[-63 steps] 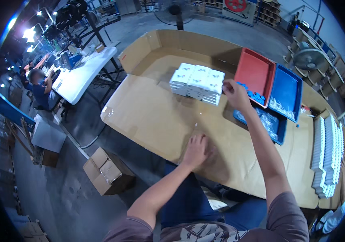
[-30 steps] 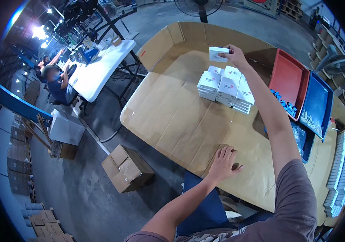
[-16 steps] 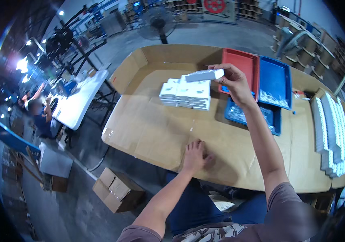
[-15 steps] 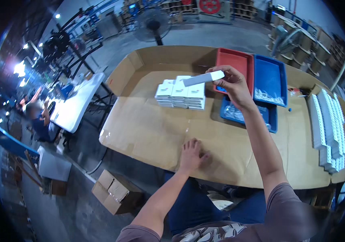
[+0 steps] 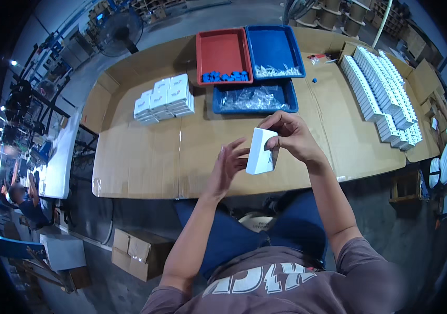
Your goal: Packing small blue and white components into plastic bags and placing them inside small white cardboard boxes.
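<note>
My right hand (image 5: 294,137) pinches a small white box (image 5: 261,152) between thumb and fingers, holding it tilted above the front part of the cardboard-covered table (image 5: 139,157). Just left of the box is my left hand (image 5: 227,167), its fingers spread and close to the box's side; whether a fingertip touches it I cannot tell. Farther off to the left stand stacks of similar white boxes (image 5: 165,99). Beyond my hands is a blue tray (image 5: 217,109) with clear plastic bags (image 5: 252,99).
Behind that tray sit a red tray (image 5: 222,49) with blue parts (image 5: 226,77) and another blue tray (image 5: 274,47) with white pieces (image 5: 278,71). Long rows of white items (image 5: 377,94) fill the right side. A cardboard box (image 5: 139,254) is on the floor. A person (image 5: 27,206) sits at the far left.
My right hand has brought the white box from over the trays back toward me and turned it upright. My left hand has risen from the table to beside it. The view has shifted right.
</note>
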Demonstrator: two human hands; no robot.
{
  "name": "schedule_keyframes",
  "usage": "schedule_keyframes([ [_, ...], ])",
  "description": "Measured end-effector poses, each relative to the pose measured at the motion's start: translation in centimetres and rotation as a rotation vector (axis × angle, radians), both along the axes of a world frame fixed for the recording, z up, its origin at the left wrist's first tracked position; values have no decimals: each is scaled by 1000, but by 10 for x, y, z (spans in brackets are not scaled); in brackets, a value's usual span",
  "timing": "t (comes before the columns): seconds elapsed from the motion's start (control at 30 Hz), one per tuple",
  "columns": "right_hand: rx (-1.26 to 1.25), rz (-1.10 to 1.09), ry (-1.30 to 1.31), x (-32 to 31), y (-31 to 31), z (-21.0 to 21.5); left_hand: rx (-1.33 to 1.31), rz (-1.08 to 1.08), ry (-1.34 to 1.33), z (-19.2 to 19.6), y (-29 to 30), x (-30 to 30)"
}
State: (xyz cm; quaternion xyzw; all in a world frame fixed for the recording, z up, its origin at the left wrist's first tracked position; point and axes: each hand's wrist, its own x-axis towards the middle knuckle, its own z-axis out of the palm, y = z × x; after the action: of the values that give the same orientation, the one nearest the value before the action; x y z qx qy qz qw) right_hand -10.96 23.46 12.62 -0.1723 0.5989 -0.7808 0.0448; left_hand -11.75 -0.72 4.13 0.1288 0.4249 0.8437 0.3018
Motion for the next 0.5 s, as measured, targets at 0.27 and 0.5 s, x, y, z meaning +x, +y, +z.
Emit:
schedule_keyframes([
  [0.27,499,-265,460,37,-32,-21,38,118,-174,42,36,61],
  [0.5,648,-116,542,52,-47,-36,15,228,-360,35,31,72],
])
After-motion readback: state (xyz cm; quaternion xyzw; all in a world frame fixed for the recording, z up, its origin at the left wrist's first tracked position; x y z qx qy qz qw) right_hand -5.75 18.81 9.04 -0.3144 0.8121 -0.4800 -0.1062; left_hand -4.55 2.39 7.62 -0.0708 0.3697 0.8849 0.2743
